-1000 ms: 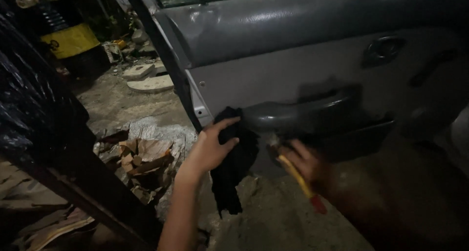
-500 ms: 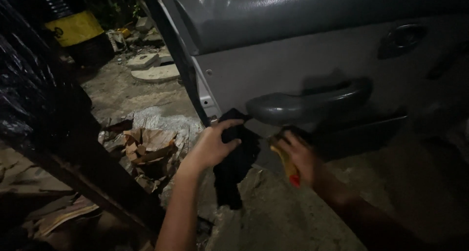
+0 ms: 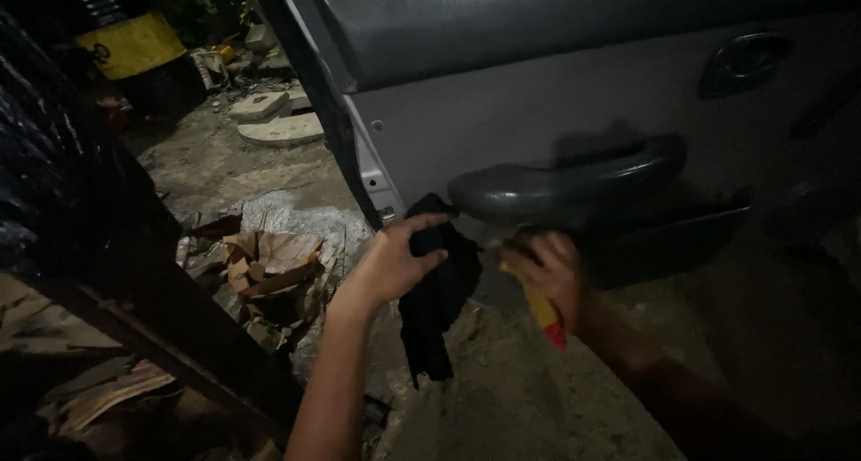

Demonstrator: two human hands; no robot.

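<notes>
The left hand [image 3: 395,262] is closed on a black rag [image 3: 437,291], fingers curled over its top edge and pressing it against the lower front corner of the open car door [image 3: 556,111]. Most of the rag hangs free below the hand, a long limp strip pointing straight down toward the ground [image 3: 538,398]; in this dim light its folds and lower edge blur into shadow.

Just beside it, the right hand [image 3: 552,277] is wrapped round a yellow tool with a red end [image 3: 543,313]. The hand covers the upper part, so I cannot tell what kind of tool it is or what its tip touches. The visible part slants, red end down and to the right, upper end up toward the underside of the armrest [image 3: 565,187]. The hand is blurred. Its forearm runs off to the lower right and vanishes into darkness.

The two hands are near each other but apart, both just under the front end of the grey armrest, which lies lengthwise along the door. Farther right, the door's latch handle [image 3: 744,62] is only a dark shape, and the pocket below is lost in shadow. To the left, dry leaves and rubble [image 3: 269,264] lie on the ground, with a dark beam [image 3: 134,308] crossing the corner and a yellow-banded drum [image 3: 130,44] cut off at the top.
</notes>
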